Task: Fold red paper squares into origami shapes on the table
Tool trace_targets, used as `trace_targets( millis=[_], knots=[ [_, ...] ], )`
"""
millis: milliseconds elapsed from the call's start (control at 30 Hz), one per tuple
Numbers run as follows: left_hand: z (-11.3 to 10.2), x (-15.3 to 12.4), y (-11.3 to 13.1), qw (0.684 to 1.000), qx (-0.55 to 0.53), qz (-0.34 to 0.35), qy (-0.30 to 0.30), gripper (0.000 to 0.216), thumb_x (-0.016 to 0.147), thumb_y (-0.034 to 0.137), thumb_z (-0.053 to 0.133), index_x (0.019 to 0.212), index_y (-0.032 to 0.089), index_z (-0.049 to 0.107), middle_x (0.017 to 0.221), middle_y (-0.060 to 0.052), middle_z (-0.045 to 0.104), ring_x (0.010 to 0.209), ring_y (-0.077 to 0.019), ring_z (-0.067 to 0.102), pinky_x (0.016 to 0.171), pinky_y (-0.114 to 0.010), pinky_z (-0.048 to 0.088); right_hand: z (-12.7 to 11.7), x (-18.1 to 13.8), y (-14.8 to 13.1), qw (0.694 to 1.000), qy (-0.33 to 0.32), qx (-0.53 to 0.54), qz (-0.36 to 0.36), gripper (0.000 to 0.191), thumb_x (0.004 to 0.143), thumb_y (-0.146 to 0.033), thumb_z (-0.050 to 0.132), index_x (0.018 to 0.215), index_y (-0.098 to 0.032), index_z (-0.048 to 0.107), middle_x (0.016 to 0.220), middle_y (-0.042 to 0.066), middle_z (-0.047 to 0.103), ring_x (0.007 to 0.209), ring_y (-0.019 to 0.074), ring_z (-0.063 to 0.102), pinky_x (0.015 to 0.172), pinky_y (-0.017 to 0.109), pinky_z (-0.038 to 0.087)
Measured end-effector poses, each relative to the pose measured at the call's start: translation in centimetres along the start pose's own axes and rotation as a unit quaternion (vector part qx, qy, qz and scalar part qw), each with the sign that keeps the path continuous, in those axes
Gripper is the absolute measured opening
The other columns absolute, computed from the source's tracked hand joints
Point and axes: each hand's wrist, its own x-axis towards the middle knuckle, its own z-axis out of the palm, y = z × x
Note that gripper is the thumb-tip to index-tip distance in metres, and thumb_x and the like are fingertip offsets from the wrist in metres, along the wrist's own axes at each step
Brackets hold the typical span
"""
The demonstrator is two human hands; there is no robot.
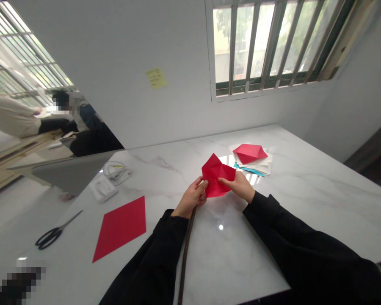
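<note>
A partly folded piece of red paper [215, 173] is held up between my two hands, over the white marbled table [165, 165]. My left hand [193, 197] pinches its lower left edge, thumb in front. On the right side my right hand [241, 185] grips it, with the thumb pressed on the front face near the middle. Creases run across the paper and its upper edge rises to a point. The fingers behind the paper are largely hidden.
Left of my hands lies a flat red sheet [123, 226], with black-handled scissors [55, 234] beyond it. A white charger box [103, 188] and cable [122, 173] sit behind. At the back right is a paper stack [254, 163] topped by a folded red piece [250, 151]. Two people sit far left.
</note>
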Motion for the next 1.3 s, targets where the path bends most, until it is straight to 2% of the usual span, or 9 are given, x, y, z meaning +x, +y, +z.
trace_targets(
  millis=[167,433,567,667,767,967,1067,1167,1300],
  knots=[
    [0.3,0.1,-0.2,0.998,0.057,0.014,0.009,0.056,0.076,0.059,0.080,0.107,0.019,0.056,0.052,0.012,0.037,0.041,-0.0043,0.027,0.040,-0.016,0.019,0.3,-0.5,-0.6,0.990,0.018,-0.105,-0.096,0.022,0.085,-0.031,0.068,0.103,-0.018,0.072,0.093,0.007,0.077,0.082,0.0248,0.072,0.076,0.037,0.056],
    [0.3,0.5,-0.9,0.998,0.060,0.014,0.028,0.054,0.077,0.062,0.079,0.096,0.018,0.054,0.048,0.011,0.041,0.038,-0.0042,0.029,0.039,-0.017,0.021,0.9,-1.1,-1.1,0.974,0.035,-0.132,-0.178,0.064,0.086,-0.019,0.062,0.149,-0.019,0.052,0.141,0.013,0.063,0.128,0.0285,0.061,0.111,0.046,0.048],
    [0.3,0.6,-1.1,0.995,0.073,0.030,0.058,0.052,0.083,0.061,0.074,0.105,0.015,0.064,0.070,-0.003,0.069,0.056,-0.0135,0.059,0.052,-0.023,0.047,1.0,-1.4,-1.4,0.979,0.007,-0.104,-0.173,0.056,0.089,-0.020,0.059,0.145,-0.026,0.057,0.131,0.007,0.070,0.114,0.0253,0.070,0.100,0.041,0.057],
    [0.5,0.6,-1.2,0.994,0.078,0.043,0.061,0.052,0.085,0.058,0.073,0.114,0.015,0.066,0.091,-0.009,0.076,0.078,-0.0214,0.070,0.070,-0.030,0.056,1.0,-1.4,-1.2,0.991,0.024,-0.063,-0.118,0.049,0.089,-0.030,0.067,0.138,-0.027,0.062,0.120,0.005,0.075,0.095,0.0236,0.075,0.084,0.037,0.063],
    [1.0,0.3,-1.2,0.993,0.093,0.025,0.060,0.057,0.083,0.061,0.074,0.115,0.015,0.065,0.086,-0.008,0.074,0.071,-0.0200,0.068,0.063,-0.028,0.054,1.2,-1.3,-0.9,0.994,0.049,-0.047,-0.087,0.048,0.083,-0.039,0.076,0.129,-0.026,0.067,0.112,0.005,0.077,0.090,0.0235,0.075,0.081,0.036,0.063],
    [1.6,0.1,-1.6,0.992,0.078,-0.026,0.091,0.073,0.078,0.081,0.062,0.109,0.015,0.063,0.061,0.003,0.055,0.046,-0.0092,0.044,0.041,-0.020,0.029,1.4,-1.5,-0.6,0.991,0.068,-0.079,-0.089,0.054,0.080,-0.033,0.078,0.132,-0.026,0.064,0.101,0.003,0.078,0.081,0.0220,0.075,0.077,0.035,0.063],
    [1.5,0.2,-1.6,0.999,0.029,-0.022,0.037,0.078,0.080,0.087,0.049,0.099,0.013,0.064,0.062,0.002,0.051,0.047,-0.0083,0.039,0.039,-0.019,0.022,1.4,-1.5,-0.6,0.987,0.071,-0.106,-0.092,0.062,0.080,-0.030,0.076,0.140,-0.027,0.058,0.099,0.003,0.078,0.077,0.0225,0.075,0.078,0.037,0.063],
    [1.5,0.3,-1.2,0.999,-0.014,-0.013,-0.029,0.076,0.084,0.085,0.046,0.108,0.015,0.065,0.068,0.000,0.053,0.051,-0.0095,0.040,0.039,-0.018,0.021,1.4,-1.4,-0.5,0.983,0.075,-0.139,-0.091,0.069,0.080,-0.027,0.074,0.146,-0.025,0.053,0.107,0.005,0.077,0.079,0.0237,0.074,0.081,0.039,0.063],
    [1.5,0.3,-0.9,0.998,-0.048,-0.017,-0.047,0.062,0.089,0.075,0.050,0.111,0.018,0.064,0.066,0.001,0.052,0.053,-0.0108,0.042,0.040,-0.018,0.025,1.6,-1.4,-0.5,0.982,0.070,-0.159,-0.080,0.077,0.082,-0.026,0.070,0.154,-0.022,0.044,0.109,0.007,0.077,0.079,0.0244,0.075,0.083,0.040,0.062]
  ],
)
